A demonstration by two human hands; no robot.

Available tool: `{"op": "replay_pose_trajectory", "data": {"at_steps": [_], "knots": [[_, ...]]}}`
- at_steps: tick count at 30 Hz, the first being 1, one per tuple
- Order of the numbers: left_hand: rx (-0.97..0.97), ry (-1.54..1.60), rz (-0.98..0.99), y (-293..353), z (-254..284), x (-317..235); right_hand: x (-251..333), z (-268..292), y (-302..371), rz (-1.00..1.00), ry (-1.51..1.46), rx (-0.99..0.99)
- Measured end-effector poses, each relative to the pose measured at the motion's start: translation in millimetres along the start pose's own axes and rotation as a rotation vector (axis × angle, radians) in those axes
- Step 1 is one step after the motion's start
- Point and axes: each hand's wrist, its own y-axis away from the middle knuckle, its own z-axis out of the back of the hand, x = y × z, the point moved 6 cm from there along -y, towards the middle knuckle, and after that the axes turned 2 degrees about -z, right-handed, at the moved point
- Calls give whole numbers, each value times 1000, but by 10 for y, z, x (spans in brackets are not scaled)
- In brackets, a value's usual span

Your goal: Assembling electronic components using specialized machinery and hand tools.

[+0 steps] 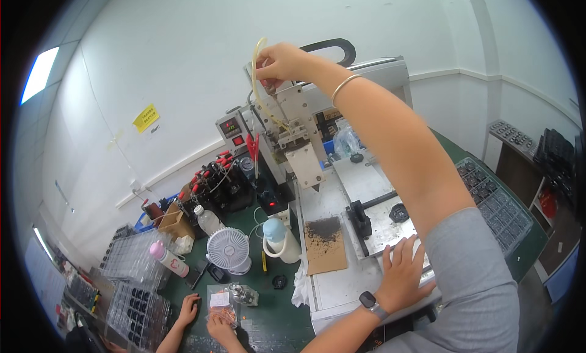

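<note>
Fingers of the right hand (282, 63) curl in at the top of the benchtop machine (305, 164); what they grip, if anything, I cannot tell. On its white bed (329, 299) the left hand (397, 287) rests spread, seemingly empty. A careless tug could kink the yellowish tube (254, 79), which passes right beside the right fingertips.

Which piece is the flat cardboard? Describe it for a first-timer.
Start at the white machine bed beside the left hand. On its left side, left of the black block, lies a roughly rectangular sheet. Brown colour and dark crumbs thick on its far half set it apart from the pale bed.
</note>
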Motion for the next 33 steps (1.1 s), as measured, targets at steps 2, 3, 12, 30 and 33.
{"op": "replay_pose_trajectory", "data": {"at_steps": [2, 3, 12, 30, 33], "knots": [[9, 30, -9, 7, -14, 15, 30, -40, 1, -1, 44, -51], [8, 29, -6, 13, -18, 17, 47, -36, 13, 1, 118, -100], [-32, 22, -8, 23, 48, 12, 142, -136, 34, -8, 215, -81], [-46, 27, 4, 25, 19, 2, 144, -15, -1, -78, 144, -31], [-59, 40, -2, 27, 30, -3, 156, 5, -34, -135, 392, -118]]}}
